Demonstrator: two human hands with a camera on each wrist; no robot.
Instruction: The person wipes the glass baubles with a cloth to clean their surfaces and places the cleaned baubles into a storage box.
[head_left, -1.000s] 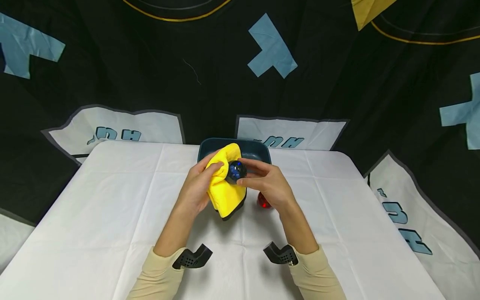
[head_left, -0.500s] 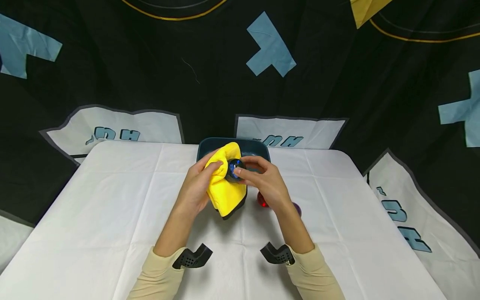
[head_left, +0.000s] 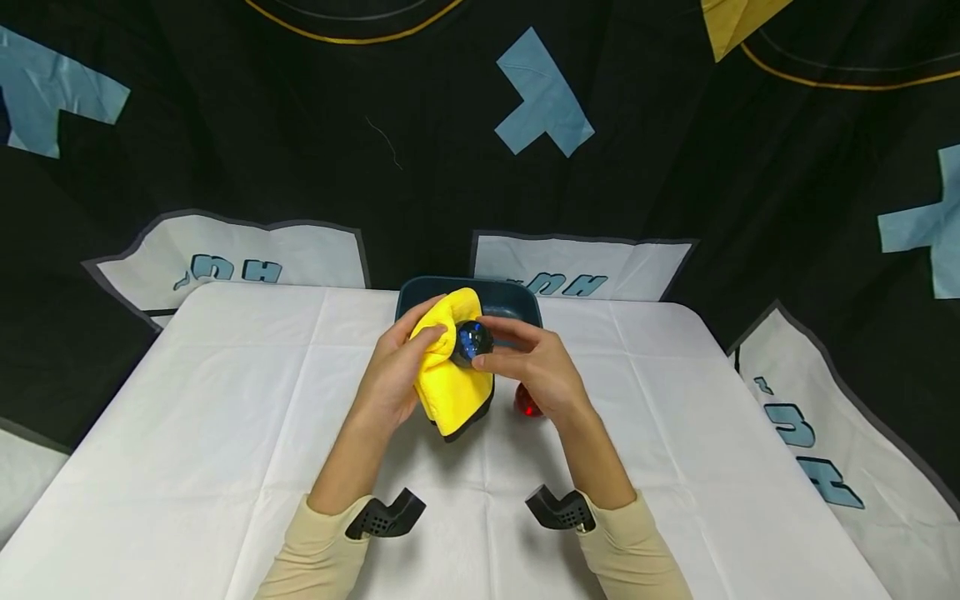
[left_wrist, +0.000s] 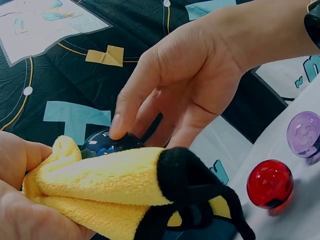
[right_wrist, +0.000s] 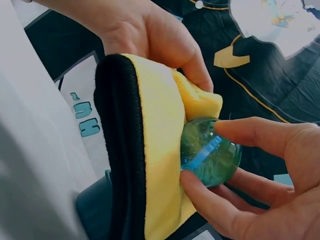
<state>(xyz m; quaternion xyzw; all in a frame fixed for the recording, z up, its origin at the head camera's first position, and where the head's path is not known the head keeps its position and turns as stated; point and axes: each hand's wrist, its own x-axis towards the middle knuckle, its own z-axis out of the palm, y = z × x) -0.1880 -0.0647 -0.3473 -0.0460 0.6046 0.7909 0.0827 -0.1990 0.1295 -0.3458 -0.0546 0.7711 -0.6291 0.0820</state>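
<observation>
My left hand grips a folded yellow cloth with black edging, thumb on top. Against the cloth sits a clear ball with blue inside, which looks greenish in the right wrist view. The thumb and fingers of my right hand pinch this ball from the right. Both hands are raised over the white table, in front of a dark teal bin. In the left wrist view the cloth covers the ball's lower part.
On the white table a red ball lies below my right hand. A purple ball rests near it, hidden behind my right arm in the head view. A black printed curtain hangs behind the table.
My right thumb moved across the front of the ball, then back to its lower right side as the wrist turned. The left hand and cloth have stayed nearly still.
</observation>
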